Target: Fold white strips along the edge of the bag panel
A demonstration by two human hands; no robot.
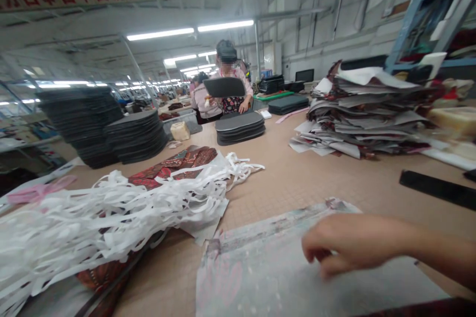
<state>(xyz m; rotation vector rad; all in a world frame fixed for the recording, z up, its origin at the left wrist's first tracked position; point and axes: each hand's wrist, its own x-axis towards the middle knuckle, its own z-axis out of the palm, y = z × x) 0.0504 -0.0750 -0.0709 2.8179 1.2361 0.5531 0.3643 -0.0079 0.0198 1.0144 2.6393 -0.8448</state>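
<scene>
My right hand point(349, 245) reaches in from the right, slightly blurred, above a pale sheet of fabric point(256, 267). Its fingers curl loosely downward, with a gap between forefinger and thumb and nothing visible in it. Whether the fingertips touch the sheet I cannot tell. The sheet lies flat at the front of the table, greyish side up, with a faint pink pattern showing through. My left hand is out of sight. To the left of the sheet, a tangled heap of white strips point(148, 213) lies over red-brown patterned fabric point(178, 164).
Stacks of dark panels point(137, 136) stand at the back left, and a shorter stack point(240, 129) at the far edge. A co-worker point(232, 94) behind it holds a dark panel point(225, 87). At right are a fabric pile point(368, 114) and a black flat bar point(439, 189).
</scene>
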